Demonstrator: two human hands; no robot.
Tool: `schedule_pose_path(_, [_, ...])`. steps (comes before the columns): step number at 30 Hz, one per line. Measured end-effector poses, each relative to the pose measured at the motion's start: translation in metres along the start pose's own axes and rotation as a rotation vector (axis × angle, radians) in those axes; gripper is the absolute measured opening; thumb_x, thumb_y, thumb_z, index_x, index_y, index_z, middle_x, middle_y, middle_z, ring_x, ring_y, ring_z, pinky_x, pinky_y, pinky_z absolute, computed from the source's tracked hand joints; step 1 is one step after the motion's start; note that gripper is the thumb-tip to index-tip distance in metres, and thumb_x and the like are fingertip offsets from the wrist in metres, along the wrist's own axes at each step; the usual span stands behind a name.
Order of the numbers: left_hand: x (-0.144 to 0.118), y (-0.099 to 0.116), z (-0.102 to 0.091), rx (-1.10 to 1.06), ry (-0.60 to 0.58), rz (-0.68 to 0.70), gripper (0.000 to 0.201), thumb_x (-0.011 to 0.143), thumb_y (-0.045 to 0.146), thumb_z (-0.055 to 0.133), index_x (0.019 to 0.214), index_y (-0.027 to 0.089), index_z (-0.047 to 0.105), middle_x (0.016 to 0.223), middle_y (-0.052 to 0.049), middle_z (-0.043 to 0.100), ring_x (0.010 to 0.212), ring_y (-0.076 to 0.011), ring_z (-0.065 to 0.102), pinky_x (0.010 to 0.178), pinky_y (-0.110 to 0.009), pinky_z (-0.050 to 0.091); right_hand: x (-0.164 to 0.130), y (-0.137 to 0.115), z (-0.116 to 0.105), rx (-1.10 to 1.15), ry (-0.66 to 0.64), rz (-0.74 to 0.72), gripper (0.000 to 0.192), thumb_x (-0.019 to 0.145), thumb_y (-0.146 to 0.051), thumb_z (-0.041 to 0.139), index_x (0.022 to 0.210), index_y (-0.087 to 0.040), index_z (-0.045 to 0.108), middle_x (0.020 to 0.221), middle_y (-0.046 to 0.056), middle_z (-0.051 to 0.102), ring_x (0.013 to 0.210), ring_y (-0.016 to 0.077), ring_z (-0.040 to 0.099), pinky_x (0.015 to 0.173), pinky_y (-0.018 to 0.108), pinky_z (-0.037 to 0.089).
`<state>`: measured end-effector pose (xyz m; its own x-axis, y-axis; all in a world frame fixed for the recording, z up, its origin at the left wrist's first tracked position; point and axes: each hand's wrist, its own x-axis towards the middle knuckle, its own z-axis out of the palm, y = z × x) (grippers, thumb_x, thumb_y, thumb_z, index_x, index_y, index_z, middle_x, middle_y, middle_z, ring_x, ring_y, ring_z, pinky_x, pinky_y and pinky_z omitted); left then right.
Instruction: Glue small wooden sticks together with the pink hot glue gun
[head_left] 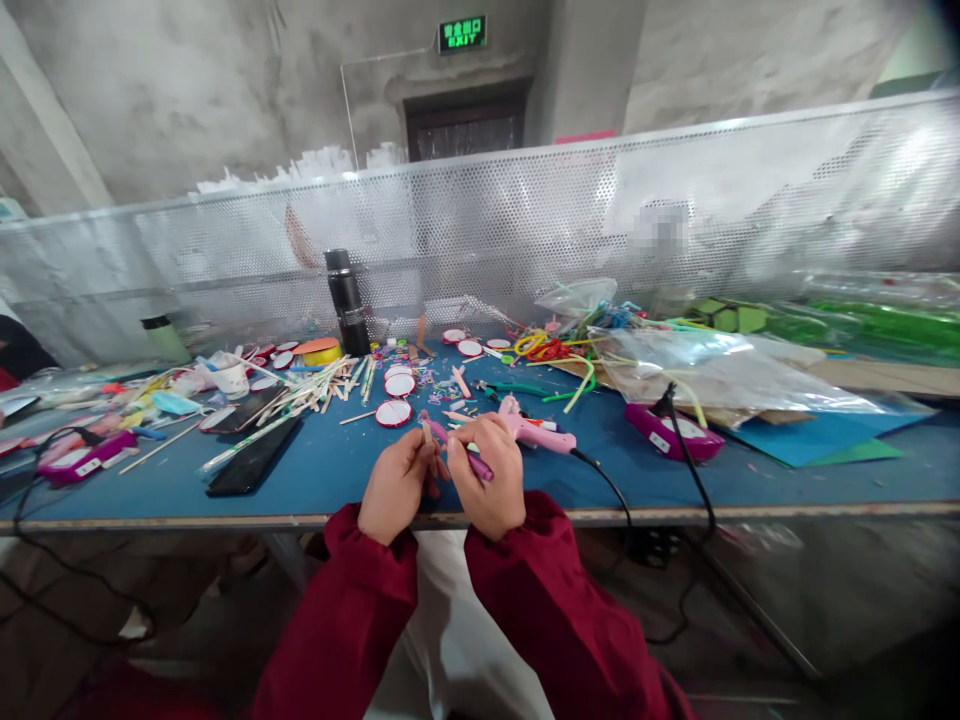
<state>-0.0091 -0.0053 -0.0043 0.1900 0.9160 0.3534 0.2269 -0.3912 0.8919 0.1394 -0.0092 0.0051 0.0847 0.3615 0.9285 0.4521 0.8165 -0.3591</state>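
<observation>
Both hands sit together at the near edge of the blue bench (315,470). The right hand (486,480) is clenched on a purple pipe cleaner (459,450) running far-left to near-right; the left hand (396,485) pinches a small wooden stick (427,433) right beside it. A pink glue gun (534,428) lies just beyond.

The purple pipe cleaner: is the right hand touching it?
Touching. The head view shows the right hand closed around the purple pipe cleaner, fingers wrapped over it.

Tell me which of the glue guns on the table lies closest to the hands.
The pale pink glue gun just beyond the right hand; the two magenta ones lie far off to either side.
</observation>
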Motion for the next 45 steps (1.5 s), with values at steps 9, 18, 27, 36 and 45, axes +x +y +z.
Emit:
schedule_pose_path(9, [0.0001, -0.002, 0.0, 0.003, -0.006, 0.013, 0.035, 0.102, 0.051, 0.051, 0.088, 0.02, 0.058, 0.068, 0.003, 0.062, 0.052, -0.0128, 0.058, 0.052, -0.024, 0.043, 0.0001, -0.001, -0.0007, -0.003, 0.014, 0.004, 0.02, 0.092, -0.013, 0.056, 0.076, -0.025, 0.055, 0.071, -0.001, 0.063, 0.072, 0.019, 0.059, 0.078, 0.039, 0.048])
schedule_pose_path(18, [0.0004, -0.0028, -0.0005, 0.014, -0.006, 0.016, 0.035, 0.103, 0.051, 0.049, 0.088, 0.02, 0.057, 0.068, 0.004, 0.06, 0.053, -0.0125, 0.059, 0.052, -0.023, 0.044, 0.0001, -0.0009, -0.001, -0.009, 0.009, -0.012, 0.02, 0.093, -0.012, 0.055, 0.077, -0.024, 0.055, 0.072, -0.001, 0.063, 0.072, 0.0189, 0.059, 0.079, 0.04, 0.048])
schedule_pose_path(27, [-0.0002, -0.0012, 0.0001, -0.007, -0.006, 0.016, 0.035, 0.103, 0.051, 0.05, 0.089, 0.019, 0.057, 0.065, 0.004, 0.057, 0.052, -0.0122, 0.058, 0.05, -0.023, 0.042, 0.0008, -0.001, -0.0009, -0.011, 0.016, -0.019, 0.02, 0.093, -0.012, 0.055, 0.077, -0.024, 0.054, 0.071, -0.001, 0.062, 0.07, 0.0175, 0.058, 0.08, 0.039, 0.047])
schedule_pose_path(36, [-0.0008, 0.0007, 0.0006, 0.002, 0.0, 0.021, 0.033, 0.103, 0.048, 0.05, 0.088, 0.02, 0.057, 0.066, 0.004, 0.06, 0.052, -0.0126, 0.059, 0.052, -0.023, 0.042, 0.0008, -0.0018, -0.0015, -0.002, 0.014, -0.005, 0.02, 0.092, -0.012, 0.056, 0.077, -0.024, 0.056, 0.073, 0.0, 0.064, 0.073, 0.0188, 0.06, 0.079, 0.038, 0.048])
schedule_pose_path(45, [-0.0013, 0.0019, 0.0005, 0.026, -0.004, 0.019, 0.034, 0.104, 0.049, 0.049, 0.087, 0.02, 0.057, 0.062, 0.004, 0.06, 0.052, -0.0123, 0.056, 0.052, -0.023, 0.041, 0.0008, -0.0012, -0.0012, 0.005, 0.002, -0.01, 0.019, 0.094, -0.013, 0.057, 0.078, -0.024, 0.056, 0.073, 0.0, 0.064, 0.073, 0.0185, 0.059, 0.078, 0.039, 0.048])
